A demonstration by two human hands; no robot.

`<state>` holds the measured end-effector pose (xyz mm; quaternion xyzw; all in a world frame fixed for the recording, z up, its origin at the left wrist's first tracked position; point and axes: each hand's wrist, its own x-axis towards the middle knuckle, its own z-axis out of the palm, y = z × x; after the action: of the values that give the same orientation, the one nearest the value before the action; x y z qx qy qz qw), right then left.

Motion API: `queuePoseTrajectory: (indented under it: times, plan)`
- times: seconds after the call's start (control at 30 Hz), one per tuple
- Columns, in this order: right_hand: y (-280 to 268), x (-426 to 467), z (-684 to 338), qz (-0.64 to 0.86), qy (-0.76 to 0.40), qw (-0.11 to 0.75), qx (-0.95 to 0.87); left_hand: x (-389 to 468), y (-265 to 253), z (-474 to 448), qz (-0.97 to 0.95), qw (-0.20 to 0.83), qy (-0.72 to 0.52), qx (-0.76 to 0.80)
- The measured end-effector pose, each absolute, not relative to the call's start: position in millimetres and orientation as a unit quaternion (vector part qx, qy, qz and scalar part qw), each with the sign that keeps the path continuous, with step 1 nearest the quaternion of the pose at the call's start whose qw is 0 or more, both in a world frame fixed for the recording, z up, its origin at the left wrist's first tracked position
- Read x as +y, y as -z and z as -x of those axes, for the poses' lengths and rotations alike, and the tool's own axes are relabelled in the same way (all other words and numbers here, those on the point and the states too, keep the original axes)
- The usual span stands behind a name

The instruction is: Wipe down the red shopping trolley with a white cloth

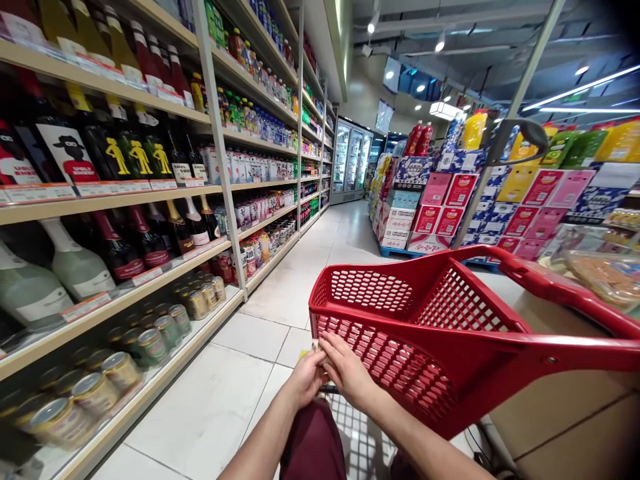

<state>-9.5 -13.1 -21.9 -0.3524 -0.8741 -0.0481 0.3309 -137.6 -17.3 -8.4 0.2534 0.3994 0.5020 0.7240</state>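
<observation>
My left hand [306,375] and my right hand [350,368] meet in front of me, fingers curled together. A small pale bit shows at the fingertips, too small to name; the fingers cover the rest. Just beyond and to the right of them stands a red shopping cart [480,377] with perforated sides. The right hand overlaps its near corner in view, and I cannot tell if it touches. My knee in dark red cloth [314,440] is below the hands.
Shelves [190,263] of bottles and cans run along the left. Stacked drink cartons [450,200] stand at the right behind the cart, near a slanted metal post [533,63]. Tiled floor [250,333] leads down the aisle to glass-door fridges [353,157].
</observation>
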Motion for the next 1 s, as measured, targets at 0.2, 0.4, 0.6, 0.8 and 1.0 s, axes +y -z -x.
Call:
queuePoseTrajectory:
  times: [0.2, 0.4, 0.6, 0.8, 1.0]
  plan:
    - [-1.4, 26.1, 17.5, 0.275, 0.136, 0.324, -0.895, -15.4, 10.2, 165.6, -0.241, 0.707, -0.480, 0.459]
    - [28.7, 53.8, 7.6, 0.218, 0.212, 0.240, -0.922, -19.4, 31.0, 174.1, -0.251, 0.638, -0.486, 0.542]
    - [44.7, 33.8, -15.7, 0.242, 0.209, 0.258, -0.912, -23.2, 42.8, 173.1, -0.265, 0.609, -0.477, 0.575]
    - [18.3, 43.9, -33.2, 0.259, 0.217, 0.253, -0.907, -15.3, 30.8, 145.7, -0.311, 0.604, -0.456, 0.574]
    - [37.1, 21.1, -55.4, 0.250, 0.215, 0.245, -0.912, -13.3, 17.2, 124.4, -0.353, 0.597, -0.438, 0.573]
